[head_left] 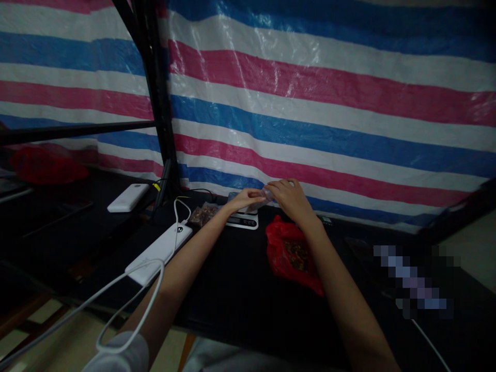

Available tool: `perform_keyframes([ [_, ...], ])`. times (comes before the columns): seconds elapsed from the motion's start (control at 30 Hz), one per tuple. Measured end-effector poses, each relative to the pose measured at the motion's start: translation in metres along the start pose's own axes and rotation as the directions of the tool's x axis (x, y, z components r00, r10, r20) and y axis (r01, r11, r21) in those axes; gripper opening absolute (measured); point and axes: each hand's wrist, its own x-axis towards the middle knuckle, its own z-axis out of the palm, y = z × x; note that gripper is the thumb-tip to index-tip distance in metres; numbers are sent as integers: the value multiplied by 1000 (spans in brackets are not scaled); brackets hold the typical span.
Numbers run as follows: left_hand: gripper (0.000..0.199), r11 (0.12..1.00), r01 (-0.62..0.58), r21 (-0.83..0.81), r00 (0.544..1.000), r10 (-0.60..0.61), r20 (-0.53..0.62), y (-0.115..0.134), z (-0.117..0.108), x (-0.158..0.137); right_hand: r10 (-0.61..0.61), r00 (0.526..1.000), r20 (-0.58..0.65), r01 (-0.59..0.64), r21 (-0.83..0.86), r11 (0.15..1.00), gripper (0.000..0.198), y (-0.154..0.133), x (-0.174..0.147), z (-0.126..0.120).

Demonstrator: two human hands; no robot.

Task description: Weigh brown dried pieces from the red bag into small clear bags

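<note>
Both hands, left (248, 198) and right (289, 195), pinching a small clear bag (262, 198) over the scale (243, 219) for weighing.

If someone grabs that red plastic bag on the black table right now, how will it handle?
The red plastic bag lies crumpled and slumped, so it is probably floppy and would sag when lifted. Dark contents show through its open top and might spill if it tips. Its thin glossy film looks light and likely slippery against the black table.

Red bag (291, 254) beside bare tabletop (232, 289)
</note>
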Motion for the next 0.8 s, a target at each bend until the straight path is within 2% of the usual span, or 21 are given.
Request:
perform_keyframes([
  [0.13, 51, 1000, 7, -18, 1000, -8, -24, 3, 0, 0, -3, 1000, -21, 3, -9, 1000, 32, 1, -1, -2],
  [0.23, 52, 999, -29, -22, 1000, 29, -7, 11, -5, -3, 63, 997, -51, -61, 37, 997, 32, 11, -7, -6],
  [0.33, 52, 995, -53, 86, 998, 55, -24, 20, -15, -4, 146, 987, -66, -139, 104, 985, 32, 28, -26, -13],
  [0.4, 52, 971, -46, 236, 997, 59, -47, 22, -26, -1, 169, 985, -43, -161, 144, 976, 33, 40, -46, -17],
  [0.47, 52, 898, -34, 439, 998, 56, -36, 18, -37, 5, 166, 986, 16, -166, 181, 969, 34, 48, -70, -20],
  [0.53, 53, 784, -20, 621, 1000, 8, 21, 9, -46, 12, 157, 984, 87, -171, 201, 964, 34, 50, -94, -22],
  [0.67, 52, 605, -43, 795, 984, -112, 139, -11, -46, 20, 97, 976, 197, -137, 203, 970, 30, 35, -133, -22],
  [0.73, 61, 514, -81, 854, 991, -52, 126, -14, -36, 15, 77, 971, 227, -121, 186, 975, 26, 25, -145, -19],
  [0.8, 75, 429, -111, 897, 994, 64, 93, -10, -22, 5, 79, 964, 254, -121, 154, 981, 22, 17, -153, -15],
])
